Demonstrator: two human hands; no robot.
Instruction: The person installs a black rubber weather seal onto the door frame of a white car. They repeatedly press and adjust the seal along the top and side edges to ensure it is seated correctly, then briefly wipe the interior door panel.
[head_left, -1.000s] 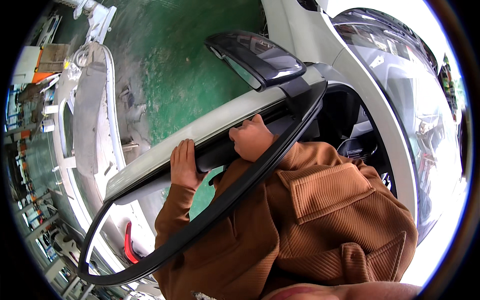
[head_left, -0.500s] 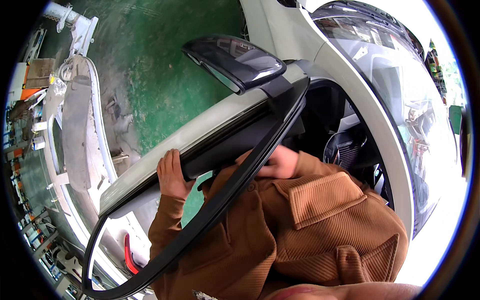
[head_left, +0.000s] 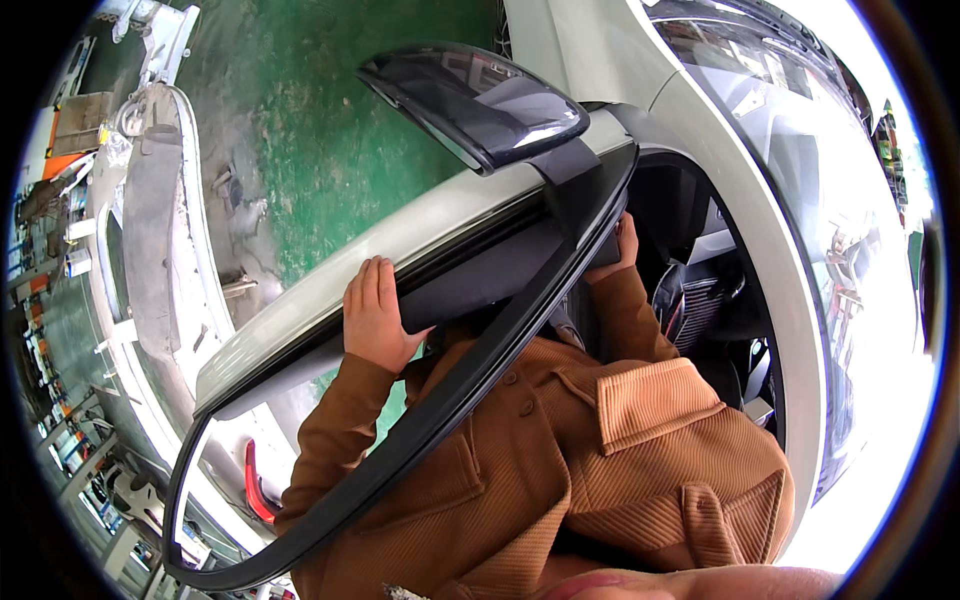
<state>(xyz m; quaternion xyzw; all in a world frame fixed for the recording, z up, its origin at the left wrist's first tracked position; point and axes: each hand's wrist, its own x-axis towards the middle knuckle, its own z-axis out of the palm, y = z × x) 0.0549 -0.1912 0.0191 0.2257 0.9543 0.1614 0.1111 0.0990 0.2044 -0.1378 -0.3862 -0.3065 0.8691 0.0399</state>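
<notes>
Rust-brown corduroy sleeves, two in number, lead to the person's two hands at one open car door (head_left: 330, 290). Left hand (head_left: 378, 318): fingers straight and together, palm laid flat against the inner face of the door just below the window sill; it presses on the panel and closes around nothing. Right hand (head_left: 622, 247): raised at the forward end of the door, beside the black corner piece under the mirror; only its edge and part of the fingers show behind the frame, so whether it grasps or merely rests there cannot be told.

One black window frame (head_left: 470, 385) runs as a long curved band from the mirror base, across the person's chest, down to the lower left, where it loops back up. One side mirror (head_left: 478, 100) with a dark glossy shell stands on the door's top edge, above and between the two hands. One red strip (head_left: 256, 487) shows on the door's inner side, low left.

One white car body (head_left: 740, 200) with its windscreen fills the right; a black seat and cabin trim are visible through the opening. Green painted floor (head_left: 330, 120) lies beyond the door. One detached grey-white bumper (head_left: 160, 230) rests on the floor at far left, well apart from the door.
</notes>
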